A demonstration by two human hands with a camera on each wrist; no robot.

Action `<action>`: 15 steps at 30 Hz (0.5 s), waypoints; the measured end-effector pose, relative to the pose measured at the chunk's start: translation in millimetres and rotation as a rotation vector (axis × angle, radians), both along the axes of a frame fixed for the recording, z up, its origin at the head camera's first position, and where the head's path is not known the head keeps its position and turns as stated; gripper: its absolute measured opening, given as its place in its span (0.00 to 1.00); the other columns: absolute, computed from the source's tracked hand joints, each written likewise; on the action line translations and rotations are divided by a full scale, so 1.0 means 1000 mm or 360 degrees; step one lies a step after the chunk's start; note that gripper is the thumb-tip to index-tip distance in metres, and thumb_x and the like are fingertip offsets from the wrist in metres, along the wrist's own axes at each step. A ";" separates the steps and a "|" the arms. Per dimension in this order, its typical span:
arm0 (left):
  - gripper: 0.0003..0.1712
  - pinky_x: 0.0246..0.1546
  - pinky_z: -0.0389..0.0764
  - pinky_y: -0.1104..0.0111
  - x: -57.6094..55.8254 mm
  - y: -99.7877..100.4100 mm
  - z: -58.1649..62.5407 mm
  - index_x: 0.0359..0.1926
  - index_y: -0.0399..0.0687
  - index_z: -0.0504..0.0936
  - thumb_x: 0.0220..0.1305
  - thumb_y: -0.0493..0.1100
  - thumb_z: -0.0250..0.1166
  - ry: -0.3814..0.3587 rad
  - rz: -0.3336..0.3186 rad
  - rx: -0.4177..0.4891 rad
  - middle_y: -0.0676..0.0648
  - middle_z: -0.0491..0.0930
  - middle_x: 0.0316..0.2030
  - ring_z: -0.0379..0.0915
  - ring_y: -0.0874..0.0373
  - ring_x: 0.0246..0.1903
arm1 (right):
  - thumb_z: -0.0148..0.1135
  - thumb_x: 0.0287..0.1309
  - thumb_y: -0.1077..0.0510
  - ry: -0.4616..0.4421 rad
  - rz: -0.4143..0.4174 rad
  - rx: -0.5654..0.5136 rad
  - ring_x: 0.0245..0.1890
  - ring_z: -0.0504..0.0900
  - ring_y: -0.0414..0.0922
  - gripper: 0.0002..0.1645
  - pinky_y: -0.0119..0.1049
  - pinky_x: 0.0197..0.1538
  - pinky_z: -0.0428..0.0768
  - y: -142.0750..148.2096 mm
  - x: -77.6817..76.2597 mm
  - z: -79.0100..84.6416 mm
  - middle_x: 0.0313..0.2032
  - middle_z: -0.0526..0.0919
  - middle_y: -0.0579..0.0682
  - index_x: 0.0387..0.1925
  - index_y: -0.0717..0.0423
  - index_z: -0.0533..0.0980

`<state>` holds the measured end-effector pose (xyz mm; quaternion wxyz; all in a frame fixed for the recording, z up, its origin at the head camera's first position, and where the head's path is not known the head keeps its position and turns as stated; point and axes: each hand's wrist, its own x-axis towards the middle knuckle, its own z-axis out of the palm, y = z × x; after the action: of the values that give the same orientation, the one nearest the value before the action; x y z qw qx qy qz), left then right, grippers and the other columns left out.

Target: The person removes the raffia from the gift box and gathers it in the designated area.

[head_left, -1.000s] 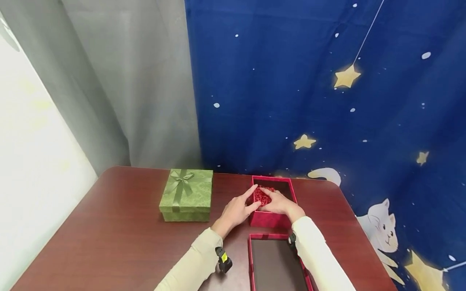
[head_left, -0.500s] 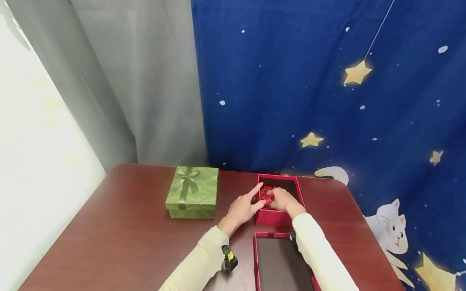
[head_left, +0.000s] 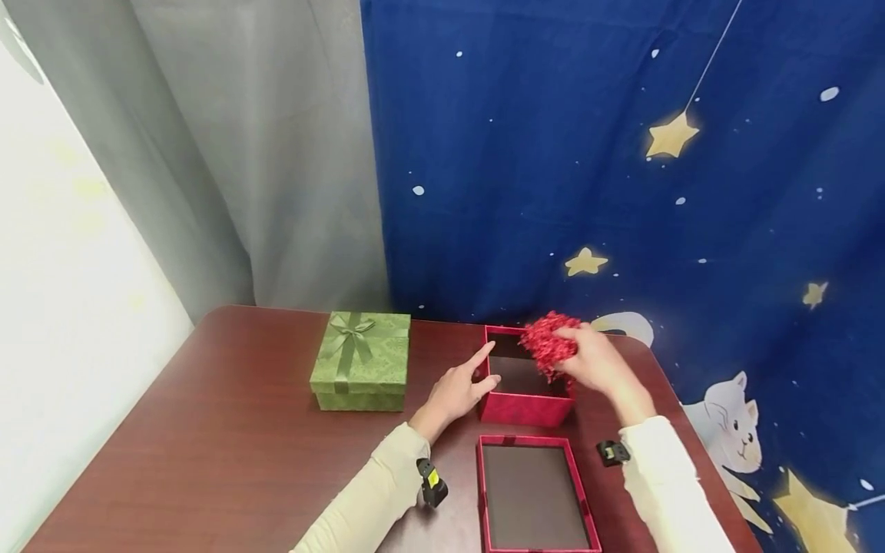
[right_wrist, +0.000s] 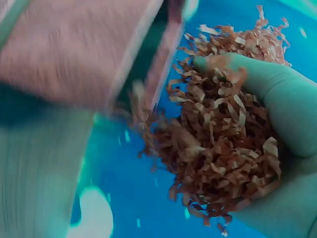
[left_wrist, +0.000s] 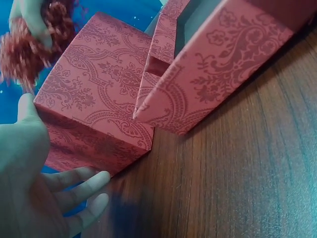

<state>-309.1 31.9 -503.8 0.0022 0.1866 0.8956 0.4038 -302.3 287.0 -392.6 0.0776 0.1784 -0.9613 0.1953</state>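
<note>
A clump of red shredded paper [head_left: 549,344] is gripped in my right hand [head_left: 596,361], held above the right rim of the red gift box [head_left: 525,409]. In the right wrist view the crinkled paper strips [right_wrist: 223,144] bulge out around the fingers, a few trailing down toward the box. My left hand [head_left: 452,395] rests against the box's left side, thumb and forefinger spread at the rim. From the left wrist, the left hand [left_wrist: 34,183] shows its fingers extended along the patterned box wall [left_wrist: 99,79]. The dark inside of the box shows bare floor.
The red box lid [head_left: 532,499] lies upturned just in front of the box, its dark inside facing up. A green gift box [head_left: 362,361] with a ribbon bow stands to the left on the brown table [head_left: 228,430]. A blue starry curtain [head_left: 518,169] hangs behind.
My right hand has closed on the red shredded paper inside the box and lifted it up and to the right, out of the box. The left hand has stayed at the box's left side.
</note>
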 end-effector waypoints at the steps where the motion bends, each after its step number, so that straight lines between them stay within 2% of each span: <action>1: 0.40 0.38 0.83 0.54 0.000 -0.001 0.000 0.80 0.71 0.59 0.72 0.61 0.62 0.0002 0.0005 0.0002 0.41 0.85 0.54 0.83 0.48 0.43 | 0.78 0.48 0.61 0.0034 -0.0035 -0.0012 0.47 0.82 0.65 0.26 0.62 0.52 0.80 0.009 0.000 0.003 0.43 0.84 0.66 0.52 0.62 0.84; 3: 0.40 0.40 0.84 0.52 -0.001 -0.001 0.000 0.80 0.71 0.59 0.72 0.61 0.62 0.0003 0.0010 0.0008 0.41 0.85 0.56 0.83 0.47 0.46 | 0.76 0.49 0.62 0.0072 -0.0109 -0.0030 0.50 0.80 0.69 0.27 0.65 0.54 0.78 0.026 -0.001 0.005 0.47 0.83 0.70 0.53 0.65 0.82; 5: 0.40 0.42 0.84 0.51 0.000 -0.002 0.000 0.80 0.70 0.60 0.72 0.60 0.62 0.0002 0.0014 0.0008 0.41 0.84 0.57 0.83 0.46 0.48 | 0.74 0.50 0.62 0.0067 -0.0193 -0.0018 0.54 0.79 0.72 0.29 0.67 0.56 0.76 0.043 -0.003 0.000 0.51 0.82 0.73 0.56 0.67 0.80; 10: 0.40 0.46 0.84 0.49 0.000 -0.002 0.000 0.80 0.70 0.59 0.72 0.60 0.63 -0.0010 0.0007 0.0006 0.41 0.84 0.58 0.83 0.45 0.50 | 0.72 0.51 0.61 -0.0061 -0.0349 0.0075 0.58 0.74 0.77 0.34 0.69 0.61 0.72 0.073 -0.005 -0.033 0.54 0.78 0.79 0.59 0.73 0.75; 15: 0.40 0.50 0.83 0.47 0.001 0.000 0.000 0.81 0.71 0.58 0.72 0.60 0.62 -0.0025 -0.0011 0.0021 0.40 0.82 0.60 0.82 0.44 0.53 | 0.71 0.55 0.58 -0.0261 -0.0490 0.0134 0.59 0.70 0.79 0.39 0.71 0.60 0.71 0.083 0.002 -0.065 0.57 0.73 0.83 0.64 0.75 0.70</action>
<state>-308.2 31.6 -503.4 0.0094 0.1866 0.8922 0.4112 -300.6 370.1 -457.2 0.0205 0.0156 -0.9876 0.1546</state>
